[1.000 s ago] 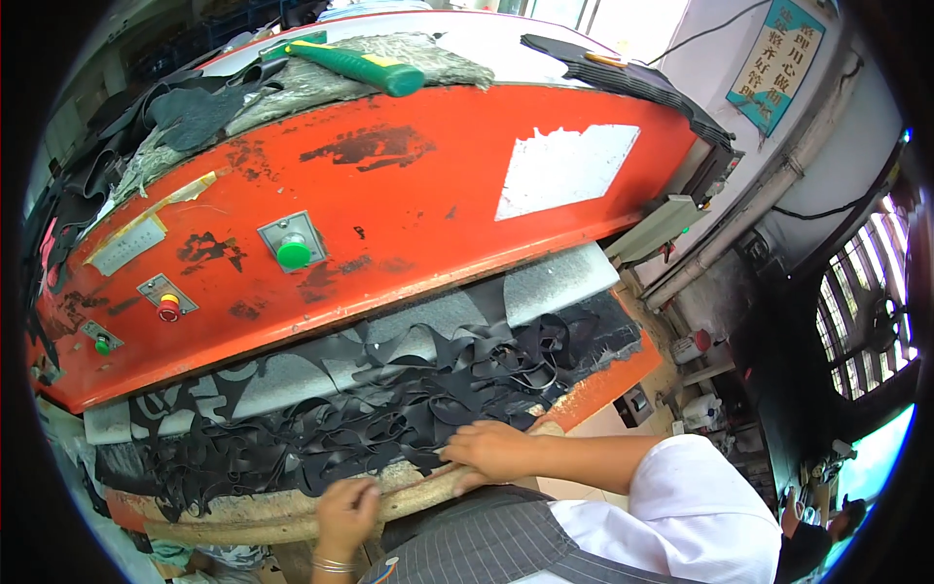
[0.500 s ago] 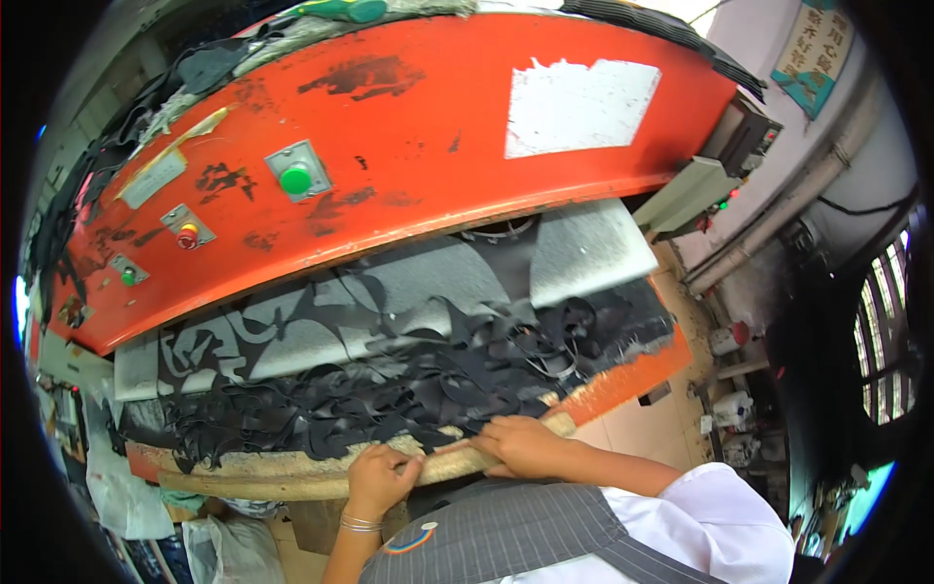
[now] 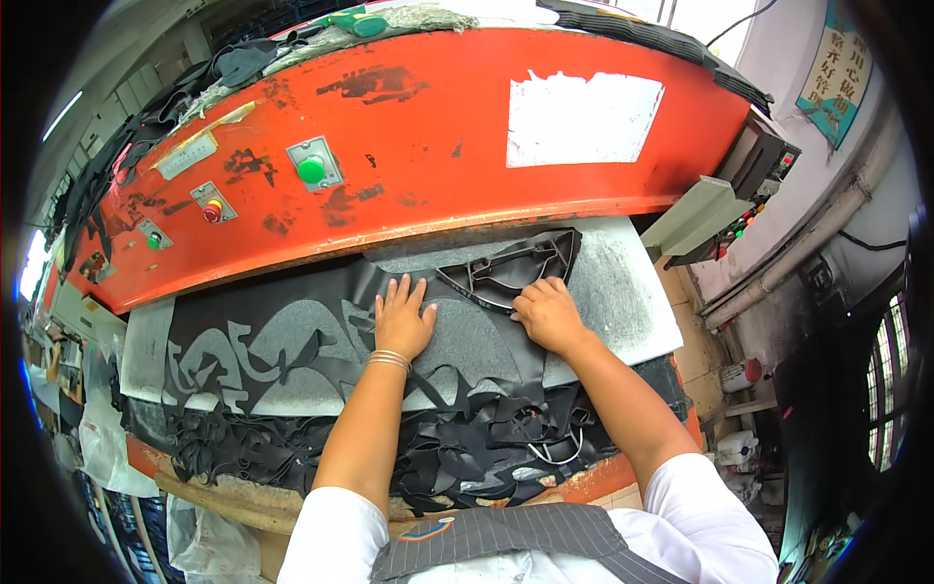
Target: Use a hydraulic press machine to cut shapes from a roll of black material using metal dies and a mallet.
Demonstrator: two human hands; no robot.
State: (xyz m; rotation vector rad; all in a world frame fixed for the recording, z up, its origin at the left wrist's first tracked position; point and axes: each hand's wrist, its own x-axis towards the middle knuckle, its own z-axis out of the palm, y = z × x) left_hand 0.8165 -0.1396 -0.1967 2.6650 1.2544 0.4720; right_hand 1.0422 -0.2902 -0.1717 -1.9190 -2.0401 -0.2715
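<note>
My left hand [image 3: 404, 319] lies with spread fingers on a black sheet [image 3: 272, 284] full of curved cut-outs. Beneath the sheet is a pale grey board [image 3: 628, 292], which shows through the openings. The fingers of my right hand [image 3: 548, 313] are closed on the near edge of a dark metal cutting die [image 3: 476, 293], an open frame with curved sides and inner bars. This die rests on the sheet at its right end, under the front of a red machine [image 3: 428, 146].
Tangled black scraps [image 3: 282, 443] lie along the near edge, with a silver curved band [image 3: 559, 457] among them. A green button [image 3: 311, 170] and a red knob [image 3: 212, 211] are on the machine front. A grey control box [image 3: 705, 219] juts out at the right.
Both hands have moved forward from the worn front edge onto the sheet. My right hand has taken hold of the cutting die, and the board and sheet show more fully.
</note>
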